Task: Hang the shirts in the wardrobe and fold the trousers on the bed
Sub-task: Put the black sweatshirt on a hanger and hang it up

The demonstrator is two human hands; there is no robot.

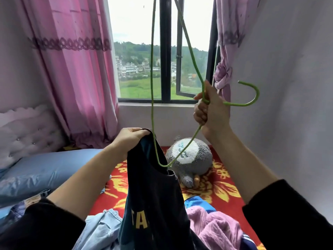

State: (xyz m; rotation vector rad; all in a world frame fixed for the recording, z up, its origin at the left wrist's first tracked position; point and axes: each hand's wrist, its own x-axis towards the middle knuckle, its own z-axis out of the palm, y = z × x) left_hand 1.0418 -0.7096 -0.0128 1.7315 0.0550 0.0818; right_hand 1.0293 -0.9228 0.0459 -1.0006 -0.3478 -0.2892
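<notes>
Red bedding (225,188) lay beneath my fingers (199,114): right hand (212,114) gripped green wire hanger (250,104), left hand (129,136) bunched navy cotton shirt (153,204), seemingly needing spreading.

A home bedroom: bed (54,165), pink curtains (72,69), probably a padded headboard (27,130).

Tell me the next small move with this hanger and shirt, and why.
Probably push the green hanger further down into the dark shirt. The right hand grips it at the hook's base, the left hand holds the collar up, and only the hanger's lower corner seems to sit at the neck opening.
</notes>
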